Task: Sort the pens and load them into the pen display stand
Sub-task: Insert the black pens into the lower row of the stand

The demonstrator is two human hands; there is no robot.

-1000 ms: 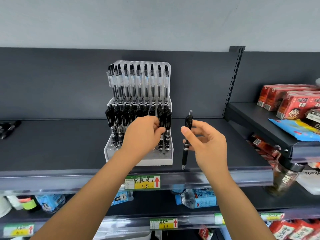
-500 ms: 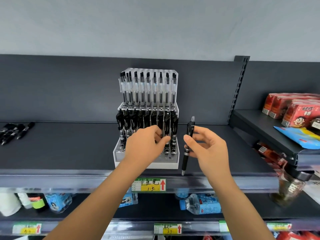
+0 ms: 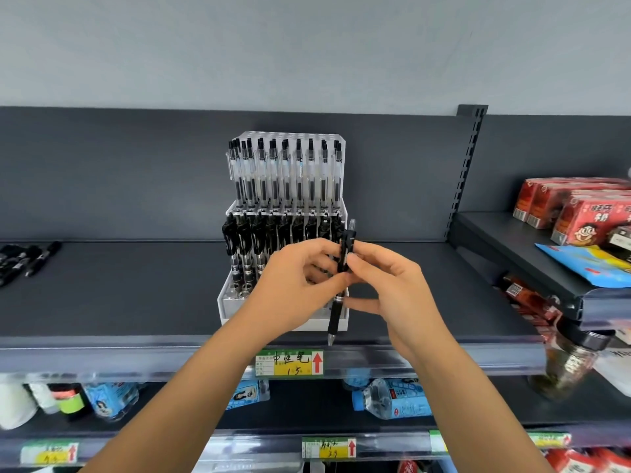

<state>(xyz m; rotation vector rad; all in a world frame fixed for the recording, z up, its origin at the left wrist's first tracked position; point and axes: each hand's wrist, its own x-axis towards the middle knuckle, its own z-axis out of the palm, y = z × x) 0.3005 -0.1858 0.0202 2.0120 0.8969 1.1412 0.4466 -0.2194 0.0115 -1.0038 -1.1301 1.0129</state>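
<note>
The pen (image 3: pixel 343 259), black, stands nearly upright with its tip down at the centre of the frame, just in front of the right side of the stand (image 3: pixel 228 303). Both hands pinch it: the left hand (image 3: pixel 293 285) at mid-barrel, the right hand (image 3: pixel 392 288) near the clip. The stand carries clear pens (image 3: pixel 286 175) in its top tier and black pens (image 3: pixel 246 240) in the tier below. A few front holes (image 3: pixel 239 295) at its lower left look free, and those behind the hands are hidden. It sits on the shelf (image 3: pixel 119 295), with loose pens (image 3: pixel 24 257) at the left edge of the frame. To load well, I judge, let 1 hand take the pen alone, keep it vertical, match it to the black row and lower the tip into a free hole without nudging its neighbours. The other hand can steady the stand.
</note>
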